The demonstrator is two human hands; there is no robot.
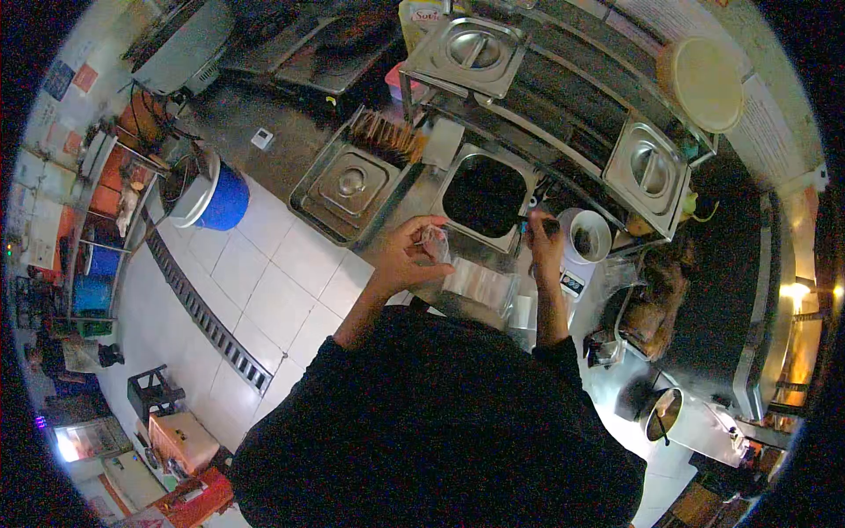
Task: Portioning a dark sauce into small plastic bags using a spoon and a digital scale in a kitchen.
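Observation:
My left hand [404, 261] holds a small clear plastic bag or cup [436, 243] between thumb and fingers, just left of a square steel pan [455, 231]. Dark contents [485, 191] fill that pan; I cannot tell whether they are liquid. At the pan's right side, my right hand [546, 247] is closed around a dark handle [550, 228]; its working end is hard to make out. Flat clear packaging [478, 284] lies between my forearms, close to my body. A white round tub [585, 235] stands just right of my right hand, on a digital scale [572, 282].
Left of the pan, a steel tray [310, 198] holds a lidded container [353, 181] and many wooden skewers [386, 135]. A steel rack [561, 125] with lidded pans [472, 56] rises behind. A blue-and-white bucket [221, 198] stands left, near the tiled floor [264, 270].

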